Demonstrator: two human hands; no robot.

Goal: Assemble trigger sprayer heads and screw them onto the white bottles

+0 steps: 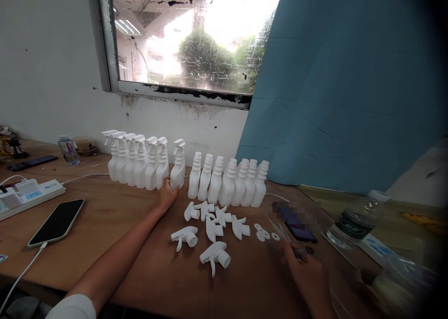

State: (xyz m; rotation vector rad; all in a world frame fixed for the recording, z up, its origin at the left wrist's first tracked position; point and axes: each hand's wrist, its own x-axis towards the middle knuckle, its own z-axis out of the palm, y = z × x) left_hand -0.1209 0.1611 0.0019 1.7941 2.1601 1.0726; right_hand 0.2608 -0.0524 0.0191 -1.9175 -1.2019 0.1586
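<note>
My left hand reaches to the back of the table, its fingers closed about the base of a white spray bottle that stands upright with a trigger head on top. Left of it is a row of similar bottles with trigger heads; to the right stand several open-necked white bottles. Loose white trigger heads lie in front. My right hand is low over the table at the right, beside thin clear tubes and small white washers. Blur hides whether its fingers hold anything.
At the left lie a phone on a cable and a power strip. A dark phone lies beyond my right hand. A water bottle and a blurred clear container are at the right. A blue curtain hangs behind.
</note>
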